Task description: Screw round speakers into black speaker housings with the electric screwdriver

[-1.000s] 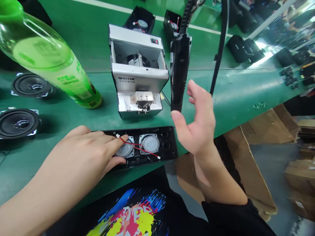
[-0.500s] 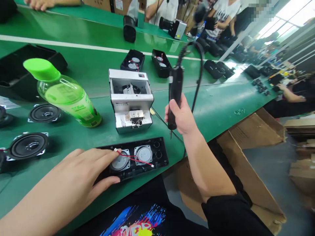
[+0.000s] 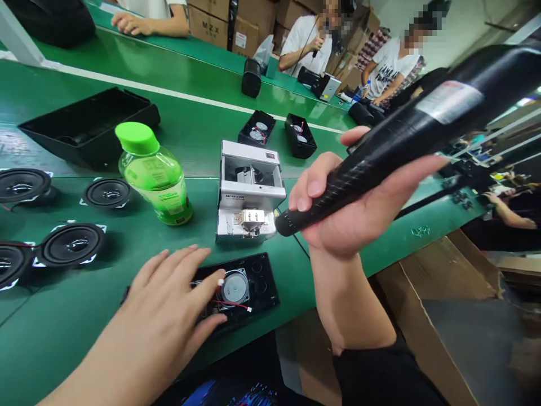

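Observation:
My left hand (image 3: 173, 304) lies over the left end of a black speaker panel (image 3: 266, 290), fingers apart, hiding part of it. One round silver-backed speaker driver (image 3: 235, 287) shows in the panel, with a red wire and white plugs near my fingertips. Whether the hand presses on the panel I cannot tell. Raised close to the camera, my right hand (image 3: 350, 208) is closed around a black electric screwdriver (image 3: 380, 141); its bit is not visible. Just beyond the panel stands a silver machine (image 3: 251, 192) that looks like a screw feeder.
A green-capped bottle (image 3: 154, 177) stands left of the machine. Loose speaker drivers (image 3: 71, 244) and a black housing (image 3: 88, 127) are at left. Two smaller housings (image 3: 257, 128) sit behind. An open cardboard box (image 3: 443, 270) is at right. Co-workers (image 3: 308, 45) are across the table.
My right hand has lifted the screwdriver toward the camera and tilted it. The panel sits farther left relative to the silver machine, more of it under my left hand. The view has shifted.

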The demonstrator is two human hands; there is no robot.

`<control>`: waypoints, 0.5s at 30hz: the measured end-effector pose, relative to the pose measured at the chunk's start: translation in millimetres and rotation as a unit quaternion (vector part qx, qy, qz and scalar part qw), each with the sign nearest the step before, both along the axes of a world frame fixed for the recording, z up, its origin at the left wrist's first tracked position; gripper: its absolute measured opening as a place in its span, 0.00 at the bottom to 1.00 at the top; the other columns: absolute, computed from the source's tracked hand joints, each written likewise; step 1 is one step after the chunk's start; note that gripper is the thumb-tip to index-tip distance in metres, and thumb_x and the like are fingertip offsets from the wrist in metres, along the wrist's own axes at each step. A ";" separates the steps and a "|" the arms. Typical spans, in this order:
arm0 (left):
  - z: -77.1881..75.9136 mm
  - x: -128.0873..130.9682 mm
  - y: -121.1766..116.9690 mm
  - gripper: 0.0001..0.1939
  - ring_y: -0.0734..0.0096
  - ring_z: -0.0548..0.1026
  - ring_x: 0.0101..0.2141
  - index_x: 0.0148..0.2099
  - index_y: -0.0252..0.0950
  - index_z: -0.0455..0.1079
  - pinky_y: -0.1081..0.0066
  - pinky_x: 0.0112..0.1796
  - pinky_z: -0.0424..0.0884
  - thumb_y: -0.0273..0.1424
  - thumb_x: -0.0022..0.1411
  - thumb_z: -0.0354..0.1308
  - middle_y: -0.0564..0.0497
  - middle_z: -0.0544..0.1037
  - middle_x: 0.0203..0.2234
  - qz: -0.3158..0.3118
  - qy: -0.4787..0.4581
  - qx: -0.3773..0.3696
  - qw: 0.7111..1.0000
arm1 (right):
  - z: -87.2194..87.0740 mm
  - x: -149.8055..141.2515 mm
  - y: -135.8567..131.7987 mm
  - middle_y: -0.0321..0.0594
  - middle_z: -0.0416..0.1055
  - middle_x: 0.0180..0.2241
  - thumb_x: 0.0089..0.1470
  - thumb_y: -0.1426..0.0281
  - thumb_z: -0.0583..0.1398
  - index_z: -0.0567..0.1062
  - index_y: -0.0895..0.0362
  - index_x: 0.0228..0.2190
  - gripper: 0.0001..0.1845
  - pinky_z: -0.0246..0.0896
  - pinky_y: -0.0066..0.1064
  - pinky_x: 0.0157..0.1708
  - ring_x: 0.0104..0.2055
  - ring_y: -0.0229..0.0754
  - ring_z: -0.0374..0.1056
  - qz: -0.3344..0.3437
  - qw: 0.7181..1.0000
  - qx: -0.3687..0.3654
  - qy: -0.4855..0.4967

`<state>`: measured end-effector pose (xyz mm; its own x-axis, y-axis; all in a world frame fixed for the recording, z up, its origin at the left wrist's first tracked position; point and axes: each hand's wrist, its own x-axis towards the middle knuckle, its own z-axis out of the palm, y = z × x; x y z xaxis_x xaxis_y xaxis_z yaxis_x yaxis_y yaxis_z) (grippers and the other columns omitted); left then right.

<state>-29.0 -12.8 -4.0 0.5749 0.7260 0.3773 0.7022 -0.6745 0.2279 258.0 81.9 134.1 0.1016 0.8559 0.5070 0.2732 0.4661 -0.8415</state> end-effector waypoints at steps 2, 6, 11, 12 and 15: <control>1.0 20.5 4.7 0.20 0.23 0.89 0.66 0.66 0.39 0.88 0.24 0.66 0.83 0.35 0.76 0.74 0.26 0.87 0.71 -0.016 0.018 0.015 1.000 | -1.5 -15.4 4.5 0.27 0.62 0.28 0.73 0.16 0.46 0.65 0.40 0.53 0.43 0.70 0.40 0.24 0.22 0.47 0.66 0.041 0.999 0.021 0.025; 6.4 36.7 10.3 0.20 0.33 0.93 0.54 0.61 0.42 0.90 0.36 0.53 0.89 0.35 0.69 0.84 0.35 0.93 0.63 -0.012 0.030 -0.076 0.997 | -13.8 -27.5 10.2 0.27 0.65 0.25 0.64 0.09 0.41 0.60 0.41 0.47 0.50 0.71 0.42 0.23 0.20 0.48 0.65 0.078 0.997 -0.006 0.011; 14.0 35.6 8.5 0.23 0.39 0.93 0.55 0.59 0.46 0.92 0.42 0.55 0.87 0.35 0.64 0.90 0.40 0.93 0.63 -0.017 0.034 -0.119 0.992 | -25.0 -27.1 15.6 0.27 0.65 0.23 0.62 0.07 0.40 0.65 0.41 0.50 0.54 0.65 0.43 0.20 0.18 0.49 0.63 0.100 0.995 -0.021 0.022; 14.9 34.8 8.5 0.23 0.40 0.93 0.55 0.59 0.45 0.92 0.42 0.55 0.87 0.35 0.64 0.90 0.40 0.93 0.62 -0.020 0.035 -0.124 0.992 | -26.0 -27.0 16.0 0.28 0.66 0.24 0.65 0.09 0.45 0.66 0.41 0.51 0.51 0.66 0.43 0.21 0.19 0.49 0.64 0.102 0.994 -0.023 0.027; 16.6 32.9 10.3 0.24 0.36 0.93 0.54 0.60 0.44 0.92 0.39 0.55 0.88 0.35 0.64 0.90 0.38 0.93 0.61 -0.029 0.036 -0.126 0.991 | -26.2 -26.5 13.5 0.27 0.67 0.26 0.68 0.14 0.56 0.72 0.40 0.57 0.47 0.70 0.42 0.24 0.22 0.49 0.68 0.101 0.993 -0.040 0.056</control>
<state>4.0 -2.5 12.7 0.6369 0.7571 0.1455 0.6847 -0.6422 0.3446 231.5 95.4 108.0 -0.0247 0.9016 0.4318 0.0841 0.4323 -0.8978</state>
